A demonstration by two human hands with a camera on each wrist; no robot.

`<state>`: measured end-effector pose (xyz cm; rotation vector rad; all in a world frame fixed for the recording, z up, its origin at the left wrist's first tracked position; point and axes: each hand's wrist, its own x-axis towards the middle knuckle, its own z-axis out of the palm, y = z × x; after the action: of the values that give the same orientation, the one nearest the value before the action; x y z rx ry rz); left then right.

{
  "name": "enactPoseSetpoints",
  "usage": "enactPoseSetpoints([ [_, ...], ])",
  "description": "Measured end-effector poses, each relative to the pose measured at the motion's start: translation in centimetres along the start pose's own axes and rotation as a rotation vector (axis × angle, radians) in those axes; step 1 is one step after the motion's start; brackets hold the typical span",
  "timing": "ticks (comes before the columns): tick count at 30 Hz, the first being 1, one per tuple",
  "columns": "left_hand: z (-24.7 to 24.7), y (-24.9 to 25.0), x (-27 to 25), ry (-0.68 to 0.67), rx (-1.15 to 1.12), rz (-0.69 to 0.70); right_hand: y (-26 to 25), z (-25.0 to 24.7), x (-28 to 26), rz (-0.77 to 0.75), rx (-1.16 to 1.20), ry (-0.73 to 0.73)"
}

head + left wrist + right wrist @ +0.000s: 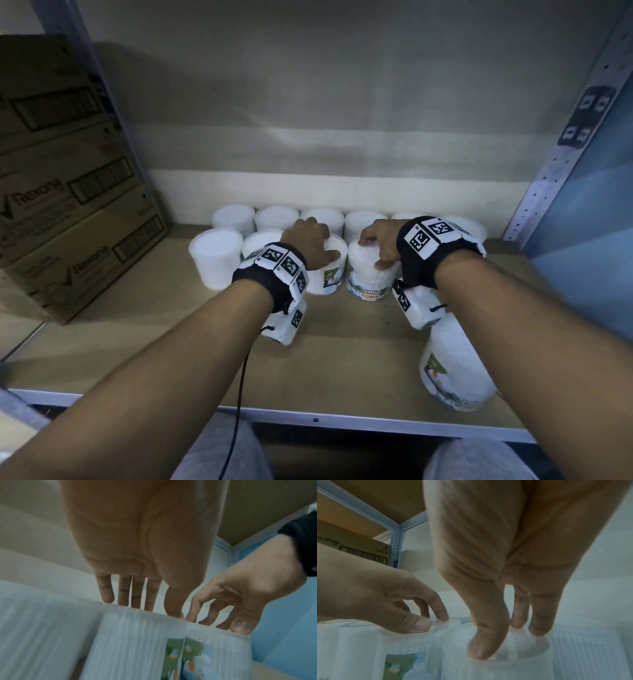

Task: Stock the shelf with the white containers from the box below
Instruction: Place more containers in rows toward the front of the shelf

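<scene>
- At shelf centre, head view: two white containers stand upright side by side, touching or nearly so. Left container [327, 274] shows a tree picture on its label; right container [370, 279] reads "COTTON BUDS".
- Left hand [310, 241] sits on top of the left container, fingers draped over the far rim, thumb on the near rim at 3 o'clock. Left wrist view: fingertips [107, 596] reach down to the lid edge. Reads as a light top grip around the lid.
- Right hand [380, 243] is on top of the right container, fingers curled over the lid, thumb pressed on the near edge. Right wrist view: thumb and fingers [537, 623] bear down on the lid rim. Gripping from above.
- Back row [277, 219] of white containers runs along the wall at 12 o'clock from the hands; count partly hidden by the wrists.
- Two more containers [215, 260] stand in the second row at 9 o'clock from the left hand.
- One tilted container [452, 370] is at 5 o'clock, near the shelf's [342, 342] front edge, below the right wrist.
- Stacked cardboard boxes [68, 178] stand at 9 o'clock on the neighbouring shelf bay, beyond the metal upright.
- Both wrists wear black bands with printed square markers [424, 236].
</scene>
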<state>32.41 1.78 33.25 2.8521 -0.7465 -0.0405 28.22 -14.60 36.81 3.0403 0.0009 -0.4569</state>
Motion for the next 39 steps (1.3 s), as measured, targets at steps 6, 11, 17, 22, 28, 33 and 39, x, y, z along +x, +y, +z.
enactPoseSetpoints([
  [6, -0.5, -0.3, -0.1, -0.092, -0.04, 0.054, 0.0, 0.1, 0.2, 0.004, 0.004, 0.003],
  [11, -0.8, -0.6, -0.2, -0.177, -0.115, 0.134, 0.1, 0.2, 0.3, 0.001, 0.022, 0.005],
  [17, -0.4, -0.1, 0.1, 0.016, -0.13, 0.03, 0.2, 0.5, 0.5, 0.005, 0.057, 0.012],
  [22, 0.0, 0.2, -0.1, 0.011, -0.011, -0.035, 0.2, 0.6, 0.7, 0.009, 0.066, 0.014],
  [28, -0.4, 0.1, 0.0, -0.047, -0.024, -0.001, 0.3, 0.8, 0.9, 0.017, 0.044, 0.016],
  [33, -1.0, -0.5, -0.3, -0.146, -0.106, 0.085, 0.3, 1.0, 1.1, 0.017, 0.027, 0.03],
  [39, -1.0, -0.4, -0.6, -0.087, -0.155, 0.073, 0.3, 1.0, 1.3, 0.014, 0.027, 0.023],
])
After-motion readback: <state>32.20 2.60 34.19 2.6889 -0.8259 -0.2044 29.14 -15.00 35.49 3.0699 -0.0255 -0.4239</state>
